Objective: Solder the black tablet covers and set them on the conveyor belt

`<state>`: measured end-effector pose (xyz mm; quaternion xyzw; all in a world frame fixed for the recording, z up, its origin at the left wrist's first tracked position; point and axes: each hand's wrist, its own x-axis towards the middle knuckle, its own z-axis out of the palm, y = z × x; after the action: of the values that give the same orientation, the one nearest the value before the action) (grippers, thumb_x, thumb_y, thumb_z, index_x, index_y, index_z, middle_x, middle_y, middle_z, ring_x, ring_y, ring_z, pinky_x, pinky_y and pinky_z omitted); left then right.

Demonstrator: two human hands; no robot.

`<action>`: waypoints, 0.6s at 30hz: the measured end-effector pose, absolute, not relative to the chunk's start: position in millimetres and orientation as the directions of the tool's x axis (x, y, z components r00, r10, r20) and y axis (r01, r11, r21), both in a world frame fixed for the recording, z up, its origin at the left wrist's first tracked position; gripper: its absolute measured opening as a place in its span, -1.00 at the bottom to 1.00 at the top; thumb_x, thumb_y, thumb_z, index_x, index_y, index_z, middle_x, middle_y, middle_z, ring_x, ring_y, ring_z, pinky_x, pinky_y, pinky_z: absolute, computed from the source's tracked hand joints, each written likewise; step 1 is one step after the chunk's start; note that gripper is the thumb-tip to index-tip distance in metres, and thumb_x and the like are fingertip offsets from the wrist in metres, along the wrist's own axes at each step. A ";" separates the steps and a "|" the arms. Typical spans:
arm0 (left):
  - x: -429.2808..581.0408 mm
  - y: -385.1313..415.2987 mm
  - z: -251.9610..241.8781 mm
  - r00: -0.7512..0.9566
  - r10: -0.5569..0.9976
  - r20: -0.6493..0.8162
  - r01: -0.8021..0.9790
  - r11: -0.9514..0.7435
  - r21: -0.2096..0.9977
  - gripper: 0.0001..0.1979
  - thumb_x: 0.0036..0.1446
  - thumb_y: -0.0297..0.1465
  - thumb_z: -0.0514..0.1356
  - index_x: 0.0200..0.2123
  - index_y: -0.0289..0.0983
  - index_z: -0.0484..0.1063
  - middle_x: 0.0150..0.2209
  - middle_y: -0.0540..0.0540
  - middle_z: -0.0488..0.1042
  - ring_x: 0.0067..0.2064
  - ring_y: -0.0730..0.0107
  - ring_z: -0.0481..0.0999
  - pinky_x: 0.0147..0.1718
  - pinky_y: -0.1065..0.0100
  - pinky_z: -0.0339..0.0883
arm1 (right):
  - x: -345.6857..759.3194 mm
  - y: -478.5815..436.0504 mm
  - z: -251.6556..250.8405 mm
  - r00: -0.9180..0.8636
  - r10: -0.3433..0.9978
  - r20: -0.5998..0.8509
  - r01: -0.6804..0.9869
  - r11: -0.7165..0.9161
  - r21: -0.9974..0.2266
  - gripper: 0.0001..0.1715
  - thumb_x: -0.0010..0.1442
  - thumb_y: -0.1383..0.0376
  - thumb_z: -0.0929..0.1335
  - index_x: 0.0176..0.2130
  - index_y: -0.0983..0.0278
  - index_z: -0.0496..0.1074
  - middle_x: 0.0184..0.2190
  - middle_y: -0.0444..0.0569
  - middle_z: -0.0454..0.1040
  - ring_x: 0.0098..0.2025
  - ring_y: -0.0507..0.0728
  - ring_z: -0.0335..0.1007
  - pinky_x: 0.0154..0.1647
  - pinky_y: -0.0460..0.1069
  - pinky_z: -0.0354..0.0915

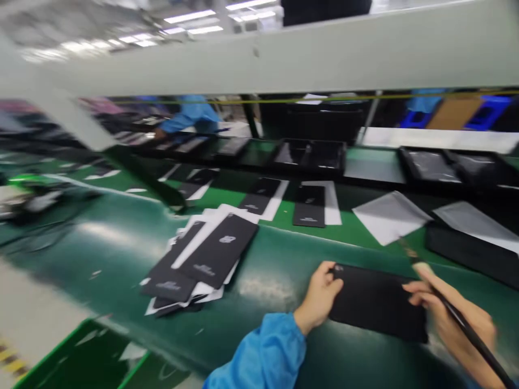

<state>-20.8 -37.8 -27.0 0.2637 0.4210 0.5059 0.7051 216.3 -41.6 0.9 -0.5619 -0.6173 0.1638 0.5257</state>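
Left hand (318, 297) pinches black rectangular panel (375, 302), right hand (466, 302) grips brush (475, 340); likely brushing step, next stroke needs bristles (402, 243) on panel.

left hand (318, 297): bare, pinching, thumb uppermost, fingers curled | left arm: rising from the bottom edge toward upper right, blue sleeve (270, 351) gathered near the wrist | right hand (458, 310): bare, fingers bent in a pen-like grip, fingertips pointing left | hands: apart, left one lower-centre, right one near the right edge

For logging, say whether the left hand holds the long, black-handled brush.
No, the right hand holds the brush; the left hand grips a flat black rectangle.
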 end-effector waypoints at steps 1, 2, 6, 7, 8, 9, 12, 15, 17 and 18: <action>-22.5 -35.5 -24.9 0.164 0.933 -0.321 -0.500 0.359 0.788 -0.55 -0.08 -0.25 0.42 -0.14 -0.22 0.36 -0.38 -0.01 0.56 -0.41 0.37 0.54 -0.33 0.37 0.41 | 222.8 -49.5 3.7 0.114 0.905 0.410 0.482 0.310 -0.819 -0.56 0.25 0.02 0.42 0.01 0.21 0.55 -0.33 -0.01 0.61 -0.46 0.11 0.52 -0.39 0.02 0.47; -23.9 -34.0 -23.3 0.182 0.930 -0.319 -0.504 0.367 0.782 -0.56 -0.06 -0.25 0.42 -0.15 -0.22 0.34 -0.40 0.00 0.57 -0.42 0.37 0.55 -0.33 0.36 0.42 | 223.6 -54.3 5.2 0.142 0.920 0.365 0.374 0.291 -0.881 -0.57 0.32 0.05 0.36 0.05 0.24 0.52 -0.29 0.04 0.62 -0.43 0.13 0.53 -0.41 0.03 0.46; -26.0 -35.8 -21.7 0.195 0.923 -0.332 -0.497 0.385 0.778 -0.56 -0.03 -0.26 0.41 -0.15 -0.24 0.32 -0.41 -0.01 0.59 -0.43 0.35 0.58 -0.35 0.36 0.43 | 198.6 -53.0 -1.2 0.229 0.951 0.210 -0.094 0.236 -0.967 -0.68 0.35 0.11 0.35 0.00 0.24 0.47 -0.29 0.07 0.63 -0.40 0.16 0.55 -0.49 0.01 0.41; -25.9 -36.6 -22.0 0.192 0.923 -0.334 -0.490 0.385 0.782 -0.56 -0.03 -0.26 0.41 -0.15 -0.24 0.32 -0.41 -0.01 0.59 -0.43 0.34 0.58 -0.36 0.36 0.43 | 192.0 -51.1 -4.5 0.228 0.958 0.173 -0.159 0.211 -0.964 -0.70 0.33 0.13 0.38 -0.02 0.23 0.46 -0.29 0.07 0.63 -0.39 0.16 0.56 -0.49 0.00 0.41; -25.9 -37.0 -22.3 0.189 0.923 -0.335 -0.483 0.385 0.787 -0.57 -0.02 -0.26 0.41 -0.15 -0.24 0.31 -0.41 -0.01 0.59 -0.44 0.34 0.59 -0.37 0.36 0.43 | 186.7 -49.3 -7.8 0.230 0.963 0.140 -0.203 0.188 -0.961 -0.72 0.30 0.14 0.41 -0.05 0.22 0.46 -0.30 0.06 0.63 -0.40 0.15 0.56 -0.49 -0.01 0.41; -26.0 -37.0 -22.5 0.186 0.923 -0.337 -0.475 0.385 0.792 -0.57 -0.02 -0.26 0.41 -0.16 -0.24 0.31 -0.42 -0.01 0.60 -0.45 0.34 0.59 -0.38 0.37 0.43 | 182.9 -47.8 -11.0 0.235 0.965 0.114 -0.231 0.170 -0.958 -0.72 0.27 0.16 0.44 -0.07 0.22 0.46 -0.32 0.05 0.63 -0.41 0.14 0.56 -0.51 -0.02 0.40; -27.7 -35.2 -21.9 0.177 0.923 -0.343 -0.459 0.385 0.800 -0.56 -0.03 -0.26 0.41 -0.17 -0.23 0.28 -0.43 0.00 0.60 -0.47 0.34 0.59 -0.41 0.38 0.43 | 178.9 -45.7 -17.8 0.286 0.952 0.108 -0.218 0.175 -0.960 -0.72 0.26 0.14 0.44 -0.11 0.26 0.46 -0.44 -0.01 0.60 -0.54 0.08 0.49 -0.60 -0.08 0.34; -29.9 -32.6 -19.9 0.178 0.920 -0.348 -0.455 0.391 0.800 -0.55 -0.04 -0.25 0.42 -0.18 -0.22 0.26 -0.45 0.02 0.60 -0.49 0.35 0.58 -0.44 0.39 0.43 | 180.6 -49.1 -18.0 0.340 0.923 0.178 -0.144 0.239 -0.960 -0.69 0.31 0.07 0.38 -0.15 0.27 0.47 -0.49 -0.04 0.58 -0.58 0.07 0.47 -0.62 -0.08 0.34; -30.1 -32.2 -18.0 0.181 0.919 -0.349 -0.458 0.393 0.797 -0.55 -0.04 -0.25 0.42 -0.20 -0.21 0.26 -0.47 0.03 0.59 -0.51 0.37 0.57 -0.45 0.40 0.43 | 182.4 -56.0 -13.3 0.321 0.923 0.212 -0.087 0.252 -0.964 -0.69 0.30 0.07 0.39 -0.16 0.27 0.48 -0.48 -0.03 0.59 -0.54 0.09 0.50 -0.55 -0.04 0.41; -29.7 -32.6 -17.0 0.181 0.920 -0.349 -0.459 0.392 0.797 -0.55 -0.04 -0.25 0.42 -0.20 -0.21 0.25 -0.47 0.03 0.58 -0.52 0.38 0.56 -0.45 0.40 0.43 | 183.3 -60.4 -9.6 0.287 0.929 0.235 -0.023 0.252 -0.968 -0.72 0.30 0.10 0.39 -0.16 0.26 0.50 -0.46 -0.03 0.59 -0.50 0.10 0.52 -0.49 -0.02 0.45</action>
<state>-29.7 -32.6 -17.0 0.2716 0.4237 0.4797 0.7188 183.3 -60.4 -9.6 -0.4853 -0.4664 0.3724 0.6389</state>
